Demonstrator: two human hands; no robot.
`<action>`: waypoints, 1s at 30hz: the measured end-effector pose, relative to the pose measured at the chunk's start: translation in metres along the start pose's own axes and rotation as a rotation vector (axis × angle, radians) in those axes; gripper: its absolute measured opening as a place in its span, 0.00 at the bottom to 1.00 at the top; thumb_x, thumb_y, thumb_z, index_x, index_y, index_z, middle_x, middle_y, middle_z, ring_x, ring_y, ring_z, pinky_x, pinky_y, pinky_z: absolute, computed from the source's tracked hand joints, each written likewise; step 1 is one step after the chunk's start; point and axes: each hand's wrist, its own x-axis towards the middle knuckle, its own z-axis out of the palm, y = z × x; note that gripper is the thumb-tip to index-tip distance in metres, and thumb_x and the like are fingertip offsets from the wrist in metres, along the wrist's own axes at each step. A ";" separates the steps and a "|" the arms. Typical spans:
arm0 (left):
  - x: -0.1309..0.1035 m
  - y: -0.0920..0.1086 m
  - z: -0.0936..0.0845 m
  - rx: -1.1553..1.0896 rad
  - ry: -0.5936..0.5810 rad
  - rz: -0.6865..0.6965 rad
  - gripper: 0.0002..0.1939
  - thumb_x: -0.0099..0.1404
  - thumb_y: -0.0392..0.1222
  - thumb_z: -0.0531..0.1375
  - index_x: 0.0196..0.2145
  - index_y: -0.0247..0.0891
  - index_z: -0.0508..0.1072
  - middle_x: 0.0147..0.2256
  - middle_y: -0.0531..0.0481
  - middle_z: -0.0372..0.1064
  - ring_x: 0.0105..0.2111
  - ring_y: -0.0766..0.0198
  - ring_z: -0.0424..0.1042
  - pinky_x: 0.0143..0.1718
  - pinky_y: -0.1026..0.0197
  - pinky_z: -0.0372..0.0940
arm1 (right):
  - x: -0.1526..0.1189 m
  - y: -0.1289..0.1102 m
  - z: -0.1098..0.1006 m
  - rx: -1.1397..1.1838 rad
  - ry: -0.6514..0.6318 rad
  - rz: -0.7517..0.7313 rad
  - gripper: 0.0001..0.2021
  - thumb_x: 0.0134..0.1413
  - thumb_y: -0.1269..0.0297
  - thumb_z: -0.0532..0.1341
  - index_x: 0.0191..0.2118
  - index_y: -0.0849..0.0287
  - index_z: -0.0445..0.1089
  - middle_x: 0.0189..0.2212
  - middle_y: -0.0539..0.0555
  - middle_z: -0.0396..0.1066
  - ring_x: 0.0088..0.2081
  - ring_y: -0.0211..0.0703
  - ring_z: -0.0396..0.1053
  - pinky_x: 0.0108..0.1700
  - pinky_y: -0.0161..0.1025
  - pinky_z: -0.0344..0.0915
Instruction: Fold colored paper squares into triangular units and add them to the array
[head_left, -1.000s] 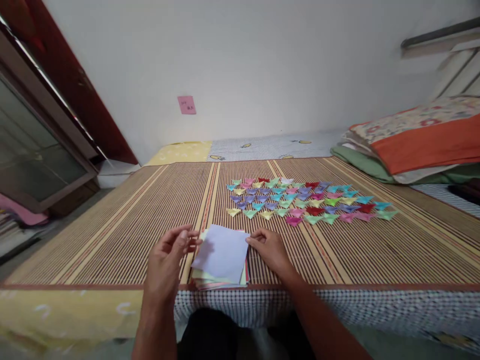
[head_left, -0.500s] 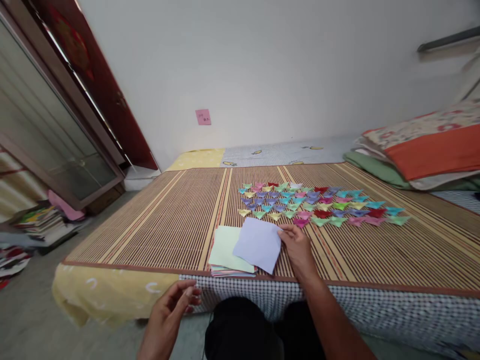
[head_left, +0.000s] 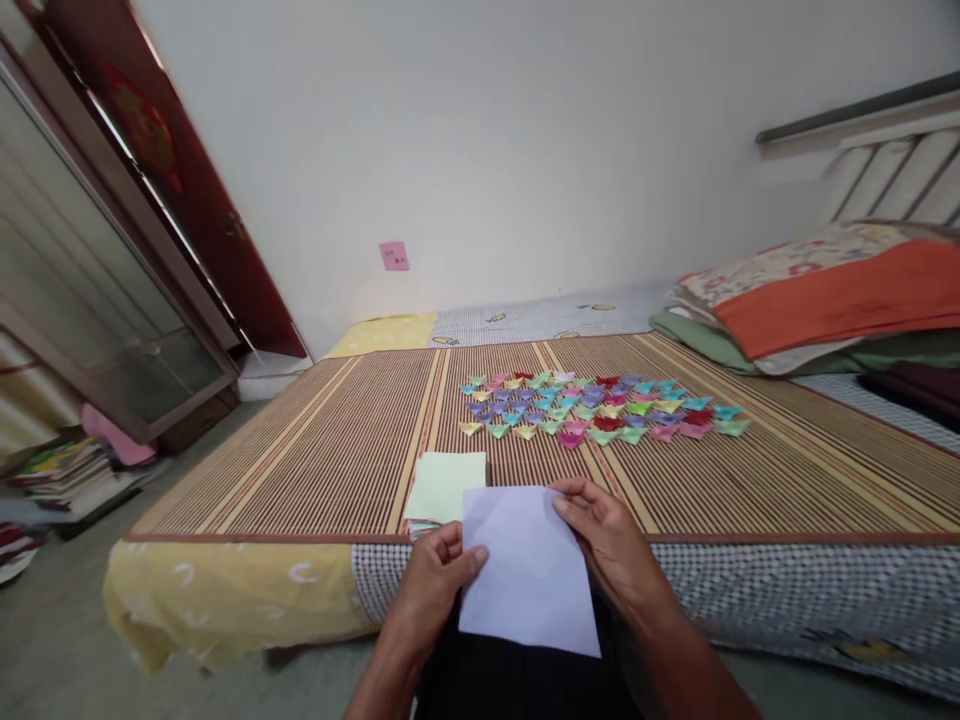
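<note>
A lavender paper sheet [head_left: 529, 570] is held up flat over my lap, unfolded. My left hand [head_left: 442, 575] pinches its left edge between thumb and fingers. At the upper right corner my right hand [head_left: 596, 520] grips the same sheet. Just behind, on the striped mat [head_left: 337, 450], lies a stack of square papers [head_left: 448, 485] with a pale green one on top; the sheet and my left hand cover its lower right part. Several rows of small folded colored paper pieces [head_left: 570, 412] stand beyond the hands, toward the right.
Folded bedding [head_left: 832, 295] is piled at the right side of the bed. A pink note [head_left: 394, 256] is stuck on the wall. Books [head_left: 64, 462] are stacked low at the far left, near a glass-paneled cabinet [head_left: 112, 260]. The bed's front edge runs past both forearms.
The lavender sheet has come off the stack toward my lap, carried by my right hand. My left hand has risen from below the bed edge and taken hold of its left side. The view has shifted right.
</note>
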 end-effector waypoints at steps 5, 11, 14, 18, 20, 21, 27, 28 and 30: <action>-0.015 -0.003 0.005 0.006 0.129 0.063 0.19 0.52 0.53 0.75 0.32 0.36 0.79 0.27 0.50 0.77 0.25 0.62 0.73 0.31 0.61 0.68 | -0.017 -0.007 -0.009 -0.083 -0.152 0.083 0.23 0.46 0.44 0.74 0.41 0.58 0.79 0.32 0.55 0.80 0.32 0.47 0.76 0.36 0.41 0.72; -0.023 -0.004 0.001 0.163 0.197 0.119 0.18 0.57 0.54 0.72 0.27 0.35 0.78 0.24 0.52 0.71 0.24 0.65 0.67 0.27 0.65 0.60 | -0.030 -0.009 -0.012 -0.211 -0.177 0.034 0.19 0.45 0.47 0.74 0.30 0.60 0.79 0.28 0.54 0.78 0.30 0.46 0.74 0.33 0.40 0.70; -0.027 0.004 0.005 0.222 0.183 0.124 0.19 0.57 0.56 0.71 0.26 0.35 0.80 0.25 0.50 0.72 0.26 0.63 0.67 0.29 0.64 0.61 | -0.034 -0.013 -0.012 -0.228 -0.155 0.013 0.18 0.47 0.47 0.73 0.29 0.59 0.78 0.26 0.52 0.76 0.28 0.45 0.73 0.29 0.38 0.68; -0.032 0.011 0.011 0.236 0.186 0.083 0.21 0.57 0.59 0.70 0.26 0.36 0.80 0.25 0.50 0.72 0.26 0.62 0.66 0.28 0.64 0.60 | -0.041 -0.016 -0.012 -0.215 -0.242 0.036 0.15 0.51 0.49 0.71 0.34 0.58 0.79 0.28 0.53 0.78 0.29 0.47 0.74 0.32 0.40 0.71; -0.033 0.011 0.012 0.225 0.177 0.080 0.21 0.59 0.59 0.69 0.26 0.36 0.80 0.25 0.50 0.72 0.26 0.62 0.67 0.29 0.63 0.60 | -0.042 -0.016 -0.013 -0.245 -0.247 0.008 0.15 0.52 0.50 0.70 0.30 0.57 0.77 0.25 0.52 0.76 0.26 0.44 0.72 0.31 0.40 0.70; -0.033 0.010 0.013 0.219 0.168 0.084 0.20 0.58 0.58 0.69 0.26 0.37 0.80 0.25 0.50 0.72 0.27 0.61 0.67 0.30 0.63 0.61 | -0.043 -0.015 -0.014 -0.272 -0.229 -0.009 0.16 0.52 0.49 0.69 0.27 0.57 0.75 0.22 0.50 0.74 0.24 0.42 0.69 0.29 0.39 0.68; -0.036 0.014 0.011 0.288 0.224 0.131 0.20 0.53 0.57 0.72 0.21 0.38 0.76 0.16 0.55 0.64 0.19 0.67 0.59 0.25 0.65 0.55 | -0.043 -0.017 -0.016 -0.457 -0.119 -0.073 0.19 0.53 0.47 0.67 0.23 0.55 0.68 0.14 0.49 0.69 0.21 0.41 0.64 0.28 0.37 0.61; -0.037 0.015 0.011 0.309 0.231 0.123 0.20 0.53 0.57 0.72 0.21 0.38 0.76 0.15 0.55 0.64 0.18 0.67 0.57 0.23 0.65 0.53 | -0.044 -0.018 -0.015 -0.466 -0.110 -0.094 0.18 0.53 0.47 0.66 0.24 0.56 0.69 0.17 0.50 0.71 0.23 0.42 0.66 0.28 0.37 0.61; -0.039 0.015 0.010 0.324 0.238 0.128 0.20 0.55 0.58 0.71 0.21 0.38 0.76 0.17 0.52 0.69 0.19 0.65 0.60 0.24 0.64 0.55 | -0.045 -0.019 -0.013 -0.490 -0.095 -0.153 0.18 0.54 0.47 0.66 0.24 0.56 0.68 0.20 0.50 0.69 0.25 0.42 0.66 0.29 0.37 0.61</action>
